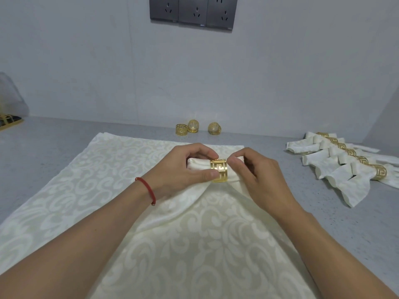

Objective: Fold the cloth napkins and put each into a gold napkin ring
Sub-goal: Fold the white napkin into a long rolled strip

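Both hands were at work approx mid-counter, toward the back edge. The left hand [183, 167] pinched a gold napkin ring [219, 170] btwn thumb and curled fingers; the right hand [257, 171] had its fingers curled on the cloth just right of the ring, fingertips pressed together at the ring's rim. The napkin [197, 165] in hand was bunched into a roll and already sat inside the ring, w/ a short end sticking out left and the rest fanning out toward the front edge, under both forearms. It lay on top of a large patterned cloth [75, 190] spread flat over the counter [43, 143]; whether that was one more napkin or several stacked, can't tell.

Done so far: a row of finished napkins [345, 165], each in its ring, lay overlapping at the right edge of the counter, about six by the rings showing, though exact count unclear. Left to do: three spare rings [195, 127] stood by the wall at the back edge, near the middle, so my guess was approx three more napkins after this one. Current step looked nearly complete; ring prob. only needed centring on the roll, then the piece could join the row at right. Overall I judged the task well past halfway.

A red bracelet [149, 188] was on the left wrist; wall sockets [192, 9] above.
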Tool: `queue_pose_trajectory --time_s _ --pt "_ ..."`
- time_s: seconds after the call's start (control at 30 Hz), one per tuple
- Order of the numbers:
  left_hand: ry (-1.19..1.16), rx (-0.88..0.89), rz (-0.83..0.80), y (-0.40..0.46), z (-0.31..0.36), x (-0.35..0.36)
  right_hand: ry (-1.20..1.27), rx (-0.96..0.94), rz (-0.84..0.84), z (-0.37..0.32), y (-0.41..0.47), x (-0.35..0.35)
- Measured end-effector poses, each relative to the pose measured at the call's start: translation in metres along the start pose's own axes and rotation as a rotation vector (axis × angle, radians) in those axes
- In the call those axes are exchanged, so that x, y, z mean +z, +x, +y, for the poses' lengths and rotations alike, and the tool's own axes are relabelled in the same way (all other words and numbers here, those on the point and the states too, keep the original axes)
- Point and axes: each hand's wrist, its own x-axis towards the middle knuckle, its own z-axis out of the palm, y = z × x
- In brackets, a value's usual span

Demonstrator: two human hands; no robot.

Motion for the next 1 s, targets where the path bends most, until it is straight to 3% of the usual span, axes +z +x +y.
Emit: queue_pose_trajectory --time_s 0.2,0.33,0.43,0.53,0.6,0.73,0.8,1.0 --pt "-0.013 -0.052 -0.012 -0.001 -0.003 -0.005 0.201 0.128 0.002 -0.002 0.002 0.001" --pt "-0.089 -0.089 0.049 -0.002 -0.004 -0.007 0.317 0.202 -0.167 0.0 0.0 -0.011" --pt "-0.077 -0.109 0.089 0.0 -0.007 -0.009 0.262 0.18 -0.251 -0.001 -0.005 -0.012" --pt "-0.098 -0.132 0.099 0.0 -0.005 -0.008 0.049 0.14 -0.286 -0.001 -0.002 -0.013" --pt "-0.154 -0.143 0.094 0.002 0.002 -0.009 0.018 0.122 -0.211 -0.001 -0.001 -0.015" --pt "-0.161 -0.157 -0.001 0.007 0.031 -0.015 0.259 0.023 -0.069 -0.016 -0.003 -0.009" --pt "-0.131 -0.164 -0.031 0.006 0.046 -0.017 0.315 -0.057 -0.057 -0.023 -0.003 -0.006" --pt "-0.164 -0.237 -0.062 -0.013 0.081 -0.014 0.59 0.051 -0.087 -0.043 -0.008 -0.027"
